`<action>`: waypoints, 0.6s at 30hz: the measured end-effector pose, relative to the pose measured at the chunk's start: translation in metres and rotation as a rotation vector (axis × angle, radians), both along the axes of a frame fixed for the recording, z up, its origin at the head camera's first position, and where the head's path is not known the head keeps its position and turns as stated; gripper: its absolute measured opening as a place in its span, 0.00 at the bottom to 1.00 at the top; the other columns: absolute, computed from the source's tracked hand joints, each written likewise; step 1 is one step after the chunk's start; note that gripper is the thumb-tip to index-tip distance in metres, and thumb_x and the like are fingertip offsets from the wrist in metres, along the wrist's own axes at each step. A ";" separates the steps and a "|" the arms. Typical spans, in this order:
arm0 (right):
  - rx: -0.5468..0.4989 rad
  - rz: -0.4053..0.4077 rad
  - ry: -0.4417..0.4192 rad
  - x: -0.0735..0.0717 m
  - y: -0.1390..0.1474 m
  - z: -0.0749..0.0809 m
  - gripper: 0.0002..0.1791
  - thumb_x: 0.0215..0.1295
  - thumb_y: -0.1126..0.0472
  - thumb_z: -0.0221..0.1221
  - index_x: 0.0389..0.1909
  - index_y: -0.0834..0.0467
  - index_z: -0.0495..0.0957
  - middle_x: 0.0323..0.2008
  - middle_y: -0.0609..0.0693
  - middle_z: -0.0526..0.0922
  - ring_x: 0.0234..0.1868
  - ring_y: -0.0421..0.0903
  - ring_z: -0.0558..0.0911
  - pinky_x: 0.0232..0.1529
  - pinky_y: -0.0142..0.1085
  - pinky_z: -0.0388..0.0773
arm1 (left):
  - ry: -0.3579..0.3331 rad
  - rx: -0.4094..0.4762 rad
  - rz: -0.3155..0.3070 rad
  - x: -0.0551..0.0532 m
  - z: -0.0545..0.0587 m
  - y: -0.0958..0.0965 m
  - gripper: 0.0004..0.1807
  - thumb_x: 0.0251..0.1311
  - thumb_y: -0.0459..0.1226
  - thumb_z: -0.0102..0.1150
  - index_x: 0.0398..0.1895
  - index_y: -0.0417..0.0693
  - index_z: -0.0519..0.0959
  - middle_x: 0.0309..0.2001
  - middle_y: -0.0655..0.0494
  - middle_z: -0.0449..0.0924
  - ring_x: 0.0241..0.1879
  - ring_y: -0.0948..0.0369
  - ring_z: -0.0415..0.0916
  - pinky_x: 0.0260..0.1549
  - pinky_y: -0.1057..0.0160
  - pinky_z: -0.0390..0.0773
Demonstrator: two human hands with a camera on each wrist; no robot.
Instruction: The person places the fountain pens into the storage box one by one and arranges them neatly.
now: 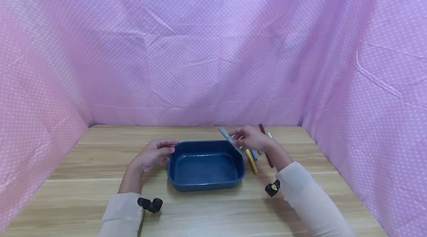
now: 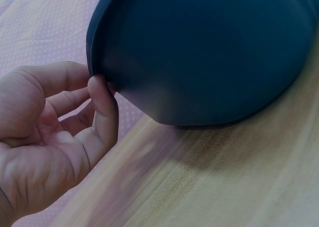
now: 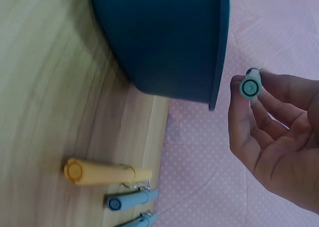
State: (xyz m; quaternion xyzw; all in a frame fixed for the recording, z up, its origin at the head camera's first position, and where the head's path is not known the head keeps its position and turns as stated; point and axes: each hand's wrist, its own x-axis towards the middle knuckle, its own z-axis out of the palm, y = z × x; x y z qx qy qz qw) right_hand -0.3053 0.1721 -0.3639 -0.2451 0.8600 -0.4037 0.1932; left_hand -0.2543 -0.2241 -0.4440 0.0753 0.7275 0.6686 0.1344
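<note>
A dark blue rectangular tub (image 1: 207, 186) stands on the wooden table. At its left end, my left hand (image 1: 156, 154) pinches the rim between thumb and fingers, as the left wrist view also shows. Above the tub's far right corner, my right hand (image 1: 251, 139) pinches a pale green pen (image 1: 225, 133). The pen is tilted, and its round end (image 3: 250, 87) faces the right wrist camera. Close below that hand lie a yellow pen (image 1: 251, 162) and a blue pen (image 1: 254, 154), right of the tub.
Further right on the table lie a dark red pen (image 1: 269, 160) and a whitish pen (image 1: 269, 135), with another blue pen (image 3: 143, 220) partly in the right wrist view. Pink dotted cloth (image 1: 193, 63) hangs behind the table and along both sides.
</note>
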 end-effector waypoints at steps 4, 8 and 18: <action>-0.031 -0.041 -0.030 0.001 -0.004 -0.002 0.21 0.74 0.65 0.59 0.66 0.62 0.76 0.46 0.56 0.83 0.45 0.50 0.83 0.46 0.49 0.85 | 0.005 0.001 -0.016 -0.002 -0.002 0.000 0.25 0.73 0.35 0.59 0.70 0.35 0.71 0.64 0.37 0.75 0.50 0.55 0.77 0.45 0.61 0.81; -0.075 -0.070 -0.062 0.004 -0.006 -0.005 0.21 0.74 0.66 0.59 0.65 0.63 0.75 0.47 0.57 0.82 0.45 0.50 0.84 0.46 0.52 0.84 | 0.005 0.005 -0.027 -0.002 -0.003 0.002 0.26 0.73 0.36 0.59 0.70 0.35 0.70 0.63 0.38 0.76 0.50 0.54 0.78 0.45 0.61 0.82; -0.225 -0.055 -0.163 0.010 -0.023 -0.008 0.21 0.73 0.68 0.60 0.65 0.63 0.75 0.47 0.59 0.82 0.43 0.51 0.85 0.44 0.49 0.85 | 0.001 0.008 -0.010 -0.002 -0.002 -0.001 0.25 0.73 0.34 0.58 0.69 0.34 0.71 0.62 0.39 0.76 0.47 0.57 0.78 0.44 0.62 0.82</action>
